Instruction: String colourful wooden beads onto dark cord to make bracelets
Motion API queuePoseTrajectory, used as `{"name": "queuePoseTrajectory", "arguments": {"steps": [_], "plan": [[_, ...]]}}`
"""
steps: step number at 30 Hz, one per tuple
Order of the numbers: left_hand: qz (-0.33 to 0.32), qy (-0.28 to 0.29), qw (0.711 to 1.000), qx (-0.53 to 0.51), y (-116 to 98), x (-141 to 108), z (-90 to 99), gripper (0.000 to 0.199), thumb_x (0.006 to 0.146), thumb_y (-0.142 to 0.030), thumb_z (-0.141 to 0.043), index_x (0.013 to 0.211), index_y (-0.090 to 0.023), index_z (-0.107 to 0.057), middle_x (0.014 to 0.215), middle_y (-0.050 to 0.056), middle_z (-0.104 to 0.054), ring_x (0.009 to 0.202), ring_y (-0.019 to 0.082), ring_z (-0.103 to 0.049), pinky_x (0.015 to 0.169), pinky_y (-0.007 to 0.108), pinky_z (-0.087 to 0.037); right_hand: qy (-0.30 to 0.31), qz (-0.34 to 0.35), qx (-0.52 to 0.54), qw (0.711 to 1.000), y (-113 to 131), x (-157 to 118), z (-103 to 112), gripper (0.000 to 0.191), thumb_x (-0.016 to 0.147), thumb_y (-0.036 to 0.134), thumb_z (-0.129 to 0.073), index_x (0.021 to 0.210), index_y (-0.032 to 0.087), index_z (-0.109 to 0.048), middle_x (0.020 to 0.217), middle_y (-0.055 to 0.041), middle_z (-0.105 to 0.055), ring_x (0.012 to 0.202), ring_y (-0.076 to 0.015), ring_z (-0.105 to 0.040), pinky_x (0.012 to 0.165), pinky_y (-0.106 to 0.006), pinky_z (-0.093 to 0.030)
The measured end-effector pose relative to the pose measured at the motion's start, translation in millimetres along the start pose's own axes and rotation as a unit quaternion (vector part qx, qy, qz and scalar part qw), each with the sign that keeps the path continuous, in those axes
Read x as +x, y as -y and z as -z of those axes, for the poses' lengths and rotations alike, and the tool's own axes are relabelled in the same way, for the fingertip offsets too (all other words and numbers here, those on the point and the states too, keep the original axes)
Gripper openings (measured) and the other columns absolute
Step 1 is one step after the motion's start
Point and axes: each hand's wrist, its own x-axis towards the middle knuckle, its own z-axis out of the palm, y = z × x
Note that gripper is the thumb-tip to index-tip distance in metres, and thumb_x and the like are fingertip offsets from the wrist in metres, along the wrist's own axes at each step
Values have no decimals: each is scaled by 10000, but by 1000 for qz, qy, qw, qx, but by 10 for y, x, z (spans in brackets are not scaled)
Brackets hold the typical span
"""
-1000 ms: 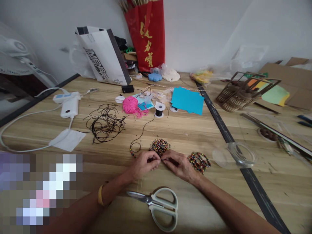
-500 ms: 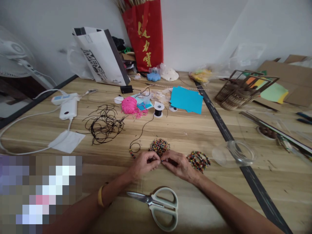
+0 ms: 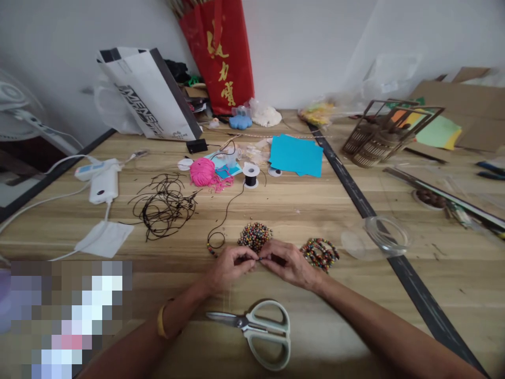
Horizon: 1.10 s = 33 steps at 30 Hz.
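My left hand and my right hand meet fingertip to fingertip, just in front of a pile of loose coloured beads. Both are pinched, the right around a tiny dark bead, the left around the black cord. A short strung row of beads shows beside my left hand, on black cord that runs back to a spool. Beaded loops lie just right of my right hand. Scissors with pale handles rest nearer to me, blades pointing left.
Tangled black cord, pink yarn and blue sheets lie farther back. A white power bank with cables is at left. Clear round containers and brown baskets stand at right. Bags line the wall.
The camera view has shifted slightly, so background objects sit more to the left. My hands stay together in nearly the same pinch, fingertips still meeting.
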Motion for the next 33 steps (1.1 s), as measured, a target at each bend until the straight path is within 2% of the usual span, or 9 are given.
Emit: {"name": "queuePoseTrajectory", "arguments": {"steps": [5, 13, 18, 25, 28, 33], "plan": [[12, 15, 1000, -17, 22, 10, 16, 181, 787, -265, -601, 847, -106, -665, 730, 64, -680, 629, 130, -612, 604, 232, -487, -1, 1, -6, 1000, -28, -22, -6, 102, 916, 231, -544, 917, 152, -609, 823, -78, -644, 737, -152, -600, 657, -259, -491], [39, 1, 996, -79, -46, 22, -8, 232, 744, -330, -671, 800, -127, -573, 693, 38, -664, 634, 129, -615, 592, 229, -484, 11, -1, -8, 1000, -21, -18, -9, 100, 909, 234, -553, 894, 154, -611, 795, -69, -640, 722, -152, -597, 658, -258, -490], [33, 0, 995, -91, -64, 14, -14, 222, 729, -297, -686, 791, -134, -549, 696, 31, -658, 653, 133, -626, 595, 222, -472, 17, 5, -3, 1000, -28, -18, -13, 123, 915, 256, -554, 897, 153, -619, 796, -70, -649, 761, -159, -614, 696, -271, -505], [21, 6, 996, -83, -56, 22, -12, 160, 739, -218, -633, 843, -136, -544, 739, 36, -658, 694, 141, -637, 601, 217, -464, 11, 19, 5, 1000, -26, -10, -11, 148, 945, 197, -486, 935, 151, -626, 869, -88, -670, 805, -161, -628, 738, -278, -511], [0, 3, 998, -68, -58, 23, -7, 132, 732, -164, -594, 853, -130, -554, 736, 34, -643, 685, 133, -625, 603, 215, -462, 25, 32, -16, 999, -26, -20, 5, 171, 958, 182, -448, 965, 155, -617, 899, -93, -663, 839, -164, -621, 768, -284, -506], [3, 14, 998, -64, -78, 11, 9, 142, 742, -154, -537, 877, -128, -570, 742, 47, -638, 690, 140, -611, 590, 220, -474, 53, 55, -68, 995, 3, -29, 42, 211, 973, 178, -398, 965, 162, -608, 932, -110, -647, 879, -176, -607, 772, -291, -497]]}}
